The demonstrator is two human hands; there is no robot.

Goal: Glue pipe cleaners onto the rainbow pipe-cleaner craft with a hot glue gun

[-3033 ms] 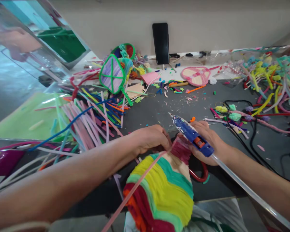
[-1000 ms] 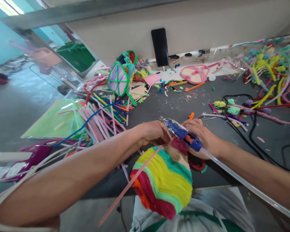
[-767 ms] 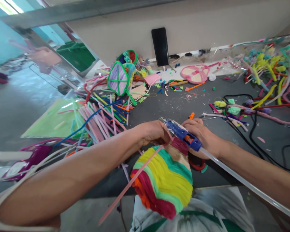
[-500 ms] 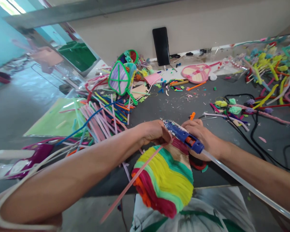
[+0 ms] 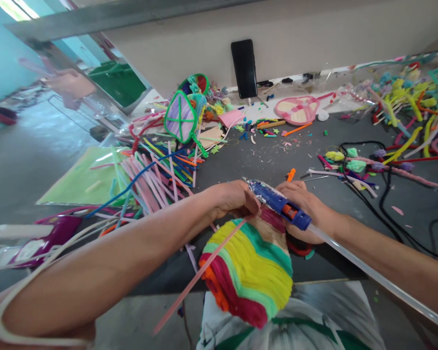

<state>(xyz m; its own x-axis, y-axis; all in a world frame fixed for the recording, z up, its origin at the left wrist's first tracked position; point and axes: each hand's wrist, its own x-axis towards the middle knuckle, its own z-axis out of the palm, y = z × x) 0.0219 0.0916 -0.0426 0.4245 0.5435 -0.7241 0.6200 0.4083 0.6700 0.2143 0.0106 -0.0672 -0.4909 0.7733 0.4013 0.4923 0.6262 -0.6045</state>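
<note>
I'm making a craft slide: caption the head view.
Right hand holds a blue glue gun; left hand pinches a pink strip over striped craftwork.

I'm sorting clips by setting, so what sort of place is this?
Most likely a craft workshop: the right hand holds a blue hot glue gun, pipe cleaners lie on the dark table, and a striped fuzzy piece shows at its near edge.

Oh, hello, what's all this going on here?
A person's left hand pinches a pink strip that runs across a colorful striped craft piece. Their right hand holds a blue glue gun, its tip close to the left hand. Loose strips lie on the table.
</note>
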